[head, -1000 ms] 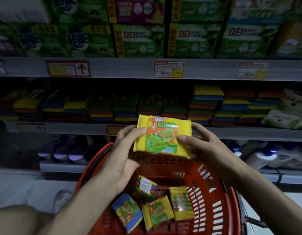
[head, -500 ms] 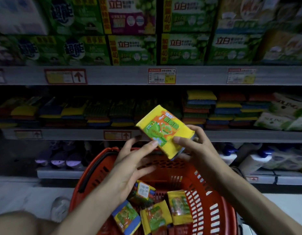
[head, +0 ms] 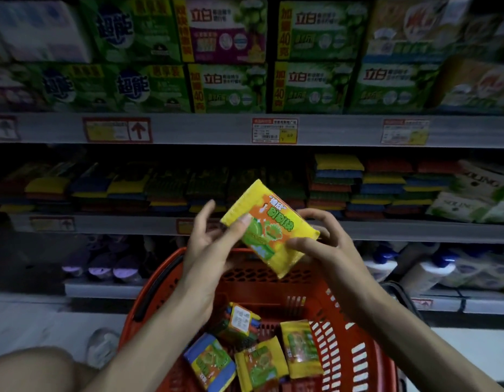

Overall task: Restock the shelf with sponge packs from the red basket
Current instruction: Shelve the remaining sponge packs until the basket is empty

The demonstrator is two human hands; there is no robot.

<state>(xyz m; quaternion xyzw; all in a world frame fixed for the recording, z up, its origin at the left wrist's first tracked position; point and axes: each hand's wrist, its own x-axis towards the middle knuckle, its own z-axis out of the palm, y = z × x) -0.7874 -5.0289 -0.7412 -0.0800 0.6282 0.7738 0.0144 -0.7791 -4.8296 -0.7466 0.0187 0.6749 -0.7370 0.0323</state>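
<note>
– Where's that one meant to go?
– Onto the long grey metal shelf (head: 414,232) in front, on the tier with the flat stacks of coloured sponges (head: 338,182). I'd guess the lower piles (head: 166,190) left of the middle, where there's dark headroom under the tier above. The right-hand stacks reach nearly up to it.
– And the big red slotted plastic basket (head: 273,290)?
– It sits just below the shelf lip, between the person's arms, so each pack needs only a short lift. Four or so loose packs (head: 259,366) lie in its bottom.
– So what's in hand?
– A yellow plastic-wrapped sponge pack with an orange and green label (head: 267,227), tilted on a corner above the basket's far rim, short of the shelf edge. My guess is it's being turned to lie flat like the others.
– Which hand has it?
– The right hand (head: 330,250) grips it, thumb on the front, fingers curled behind. The left hand (head: 208,256) is spread, with only its thumb resting on the upper face, probably to steady the turn
</note>
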